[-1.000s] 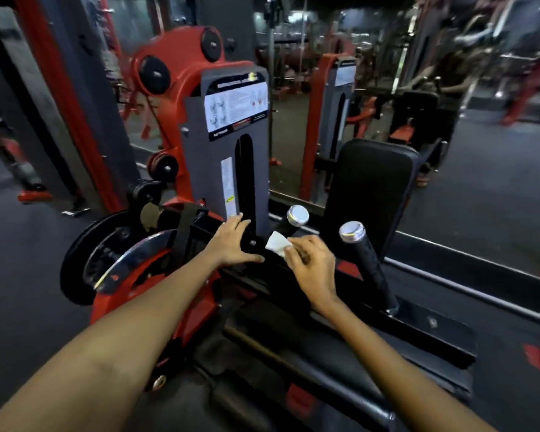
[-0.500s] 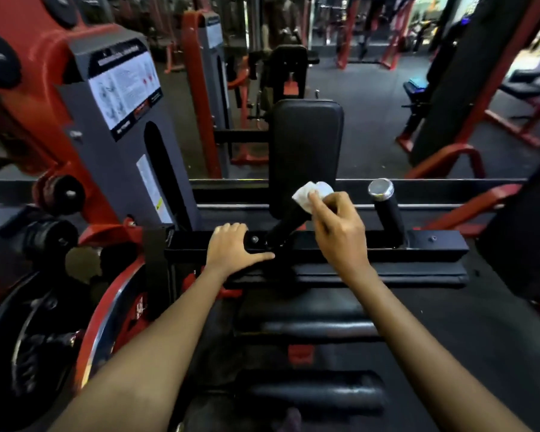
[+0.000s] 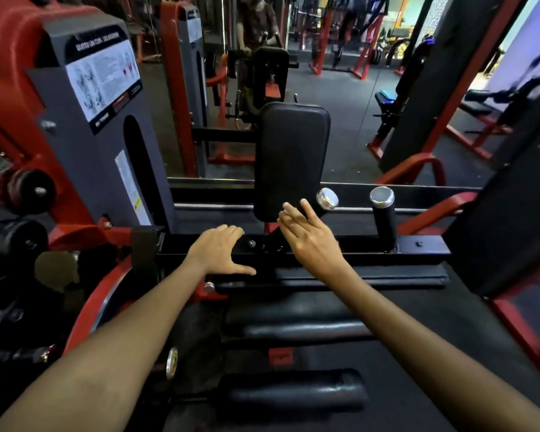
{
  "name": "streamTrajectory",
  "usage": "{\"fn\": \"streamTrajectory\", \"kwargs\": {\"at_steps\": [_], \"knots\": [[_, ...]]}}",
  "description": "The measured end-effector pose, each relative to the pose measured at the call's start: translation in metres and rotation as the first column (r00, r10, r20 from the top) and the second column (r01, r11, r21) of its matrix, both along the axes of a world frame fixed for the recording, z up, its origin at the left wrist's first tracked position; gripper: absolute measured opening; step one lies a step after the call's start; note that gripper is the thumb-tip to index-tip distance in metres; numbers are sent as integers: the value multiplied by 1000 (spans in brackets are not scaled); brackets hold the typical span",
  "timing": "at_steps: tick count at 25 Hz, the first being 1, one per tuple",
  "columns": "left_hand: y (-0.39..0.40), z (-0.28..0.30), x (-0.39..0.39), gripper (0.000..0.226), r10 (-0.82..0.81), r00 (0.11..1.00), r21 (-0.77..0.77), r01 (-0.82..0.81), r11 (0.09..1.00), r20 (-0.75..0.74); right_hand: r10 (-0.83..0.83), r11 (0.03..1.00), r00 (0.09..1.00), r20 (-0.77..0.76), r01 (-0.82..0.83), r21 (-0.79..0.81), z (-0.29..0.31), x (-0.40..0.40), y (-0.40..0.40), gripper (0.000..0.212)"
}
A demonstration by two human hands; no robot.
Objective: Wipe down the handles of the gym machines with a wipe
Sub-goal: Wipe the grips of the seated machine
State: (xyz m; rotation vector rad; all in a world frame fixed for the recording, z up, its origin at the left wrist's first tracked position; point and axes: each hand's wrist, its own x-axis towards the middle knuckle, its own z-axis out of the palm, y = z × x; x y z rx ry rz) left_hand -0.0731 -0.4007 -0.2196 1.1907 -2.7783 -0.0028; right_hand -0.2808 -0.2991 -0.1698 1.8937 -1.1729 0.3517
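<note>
Left hand (image 3: 220,251) flat on the black crossbar (image 3: 418,244) of the machine, fingers straight, thumb spread along the near edge, holding nothing. Right hand (image 3: 312,241) raised just in front of the left handle (image 3: 317,210), fingers straight and spread, open; contact with the handle unclear. No wipe visible in either hand; could be hidden behind the right palm. Right handle (image 3: 384,216) upright on the crossbar, apart from both hands. Black back pad (image 3: 293,157) standing behind the handles.
</note>
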Motion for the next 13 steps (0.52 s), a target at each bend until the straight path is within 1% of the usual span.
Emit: {"fn": "streamTrajectory", "kwargs": {"at_steps": [2,4,6,8,10,12,13], "knots": [[0,-1,0,126,13,999,38,-12,999,-43,-64,998,998,-7,64,-8,6,-7,6,35],[2,-1,-2,121,39,995,73,-32,997,-95,-167,986,986,0,167,-12,10,-8,15,41],[-2,3,0,112,37,992,115,-24,993,-119,-222,975,973,-58,222,-7,10,-7,19,46],[-9,7,7,109,-34,998,139,41,989,-52,-221,975,969,-107,223,3,11,-6,20,46],[-13,8,12,107,-111,993,136,106,985,27,-269,962,960,-73,271,19,12,-2,15,43],[-13,5,11,101,-131,991,81,128,988,30,-345,936,936,-67,348,48,-4,15,8,40],[-13,4,11,99,-140,990,55,139,989,14,-369,920,924,-98,379,102,-20,32,5,39]]}}
